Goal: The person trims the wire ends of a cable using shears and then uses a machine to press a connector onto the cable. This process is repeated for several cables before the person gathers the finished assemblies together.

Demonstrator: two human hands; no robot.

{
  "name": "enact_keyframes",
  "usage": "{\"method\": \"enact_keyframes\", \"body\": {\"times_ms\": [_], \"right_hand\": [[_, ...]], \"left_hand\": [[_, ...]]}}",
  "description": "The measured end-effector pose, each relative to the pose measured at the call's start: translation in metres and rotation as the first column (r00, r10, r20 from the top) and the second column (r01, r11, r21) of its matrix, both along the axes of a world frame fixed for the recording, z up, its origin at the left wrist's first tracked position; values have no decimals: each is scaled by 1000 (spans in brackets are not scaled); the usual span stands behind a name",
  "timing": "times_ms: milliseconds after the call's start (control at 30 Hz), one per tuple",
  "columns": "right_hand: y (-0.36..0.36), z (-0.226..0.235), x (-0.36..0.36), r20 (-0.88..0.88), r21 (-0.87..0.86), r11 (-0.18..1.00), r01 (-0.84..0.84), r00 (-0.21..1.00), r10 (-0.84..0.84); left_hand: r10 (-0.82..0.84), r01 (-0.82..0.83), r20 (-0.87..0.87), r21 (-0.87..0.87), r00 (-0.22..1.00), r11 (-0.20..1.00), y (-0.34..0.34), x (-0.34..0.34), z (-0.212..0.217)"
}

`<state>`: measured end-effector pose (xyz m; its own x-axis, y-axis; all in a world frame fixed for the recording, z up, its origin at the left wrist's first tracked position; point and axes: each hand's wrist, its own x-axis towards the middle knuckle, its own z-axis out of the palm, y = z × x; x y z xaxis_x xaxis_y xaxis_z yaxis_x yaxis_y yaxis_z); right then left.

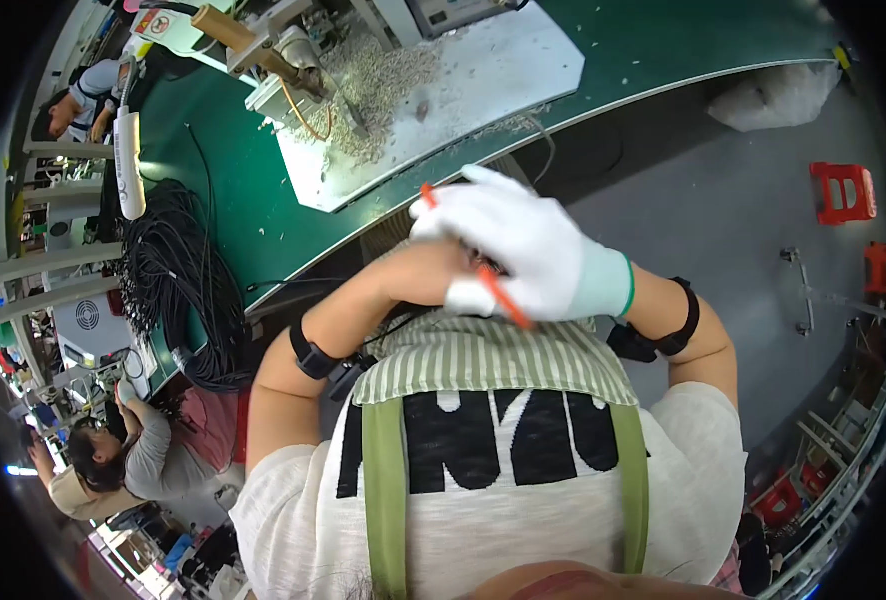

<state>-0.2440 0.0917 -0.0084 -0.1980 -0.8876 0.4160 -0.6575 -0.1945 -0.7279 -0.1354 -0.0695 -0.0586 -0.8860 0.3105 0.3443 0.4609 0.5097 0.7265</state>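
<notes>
In front of my chest, my right hand (538, 245), in a white glove with a pale green cuff, is closed and blurred by motion. An orange-red, thin curved thing (504, 297) sticks out under its palm, with a dark part beside it; its kind is not clear. Another bit of orange-red shows at the glove's far fingertips. My left hand (447, 268) comes in from the left with a bare wrist. The right glove lies over it, so its fingers are hidden. Dark straps circle both of my forearms.
Ahead stands a green table (253, 150) with a white board (463, 90), a bench machine (298, 70) and many small pale pieces. A bundle of black cables (178, 280) lies at the left under a lamp (129, 165). Other people sit at left. Red stools (843, 193) stand at right.
</notes>
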Motion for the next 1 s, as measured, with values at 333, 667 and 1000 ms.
{"method": "enact_keyframes", "body": {"times_ms": [333, 667, 1000], "right_hand": [[-22, 6, -14, 425, 339, 933, -119, 904, -39], [-39, 12, -14, 756, 328, 930, -166, 637, -152], [-36, 6, -24, 742, 377, 917, -130, 635, -216]], "left_hand": [[188, -650, 758, 371, 624, 663, -5, 38, 39], [312, -729, 663, 570, 680, 379, -2, 32, 54], [576, -644, 288, 352, 765, 679, -2, 23, 45]]}}
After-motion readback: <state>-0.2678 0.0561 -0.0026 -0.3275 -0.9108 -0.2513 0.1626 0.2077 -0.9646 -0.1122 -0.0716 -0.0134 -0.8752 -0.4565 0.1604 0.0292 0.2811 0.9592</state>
